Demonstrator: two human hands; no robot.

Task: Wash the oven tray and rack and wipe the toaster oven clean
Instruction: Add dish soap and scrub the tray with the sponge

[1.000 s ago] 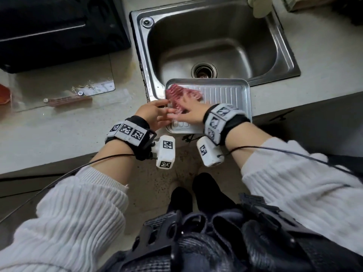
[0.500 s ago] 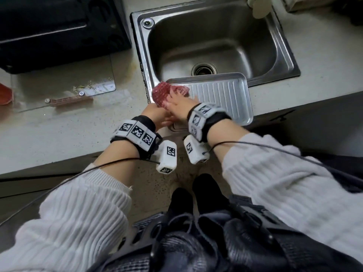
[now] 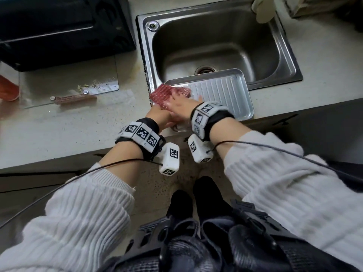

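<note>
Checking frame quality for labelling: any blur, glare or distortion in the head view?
Head view: motion blur on the right hand and pink scrubbing cloth; soft sheen, no hard glare, on the sink and oven tray; wide-angle bowing of the counter edges; toaster oven dark, detail lost.

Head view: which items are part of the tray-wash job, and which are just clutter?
In the job:
oven tray, propped on the sink edge
pink scrubber under right hand
left hand at the tray's near corner
toaster oven

Lying about:
glass sheet
orange item
pale glove
</note>
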